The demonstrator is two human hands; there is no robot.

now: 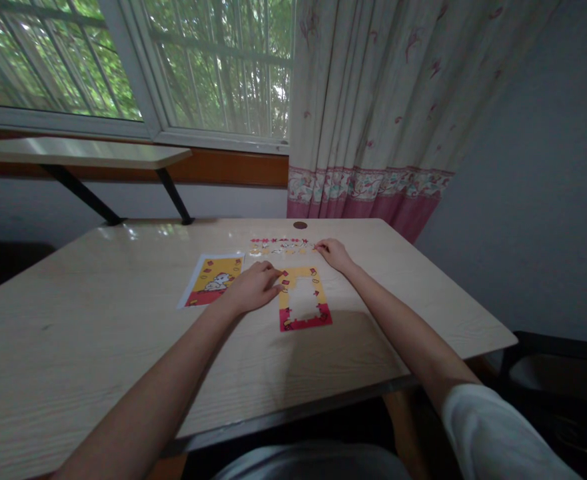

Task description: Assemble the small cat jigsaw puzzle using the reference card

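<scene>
A partly assembled jigsaw puzzle (pixel 306 325), yellow above and red below, lies flat with a gap in its middle. My left hand (pixel 257 288) rests at its left edge, thumb and forefinger apart and touching the border. Beyond the puzzle, loose puzzle pieces (pixel 276 241) lie in rows, red at the back and yellow and white nearer. At the right end of these rows my right hand (pixel 335 255) pinches what looks like a small yellow puzzle piece, mostly hidden by the fingertips. A reference picture (pixel 207 279) of a white cartoon animal lies left of my left hand, partly covered by it.
Everything lies on a pale wooden table (pixel 98 333). A raised shelf (pixel 123 157) on black supports stands at the back left. A round brown disc (pixel 300 225) sits near the far edge. Behind are a window and a curtain (pixel 363 133); a dark chair (pixel 558 373) stands at right.
</scene>
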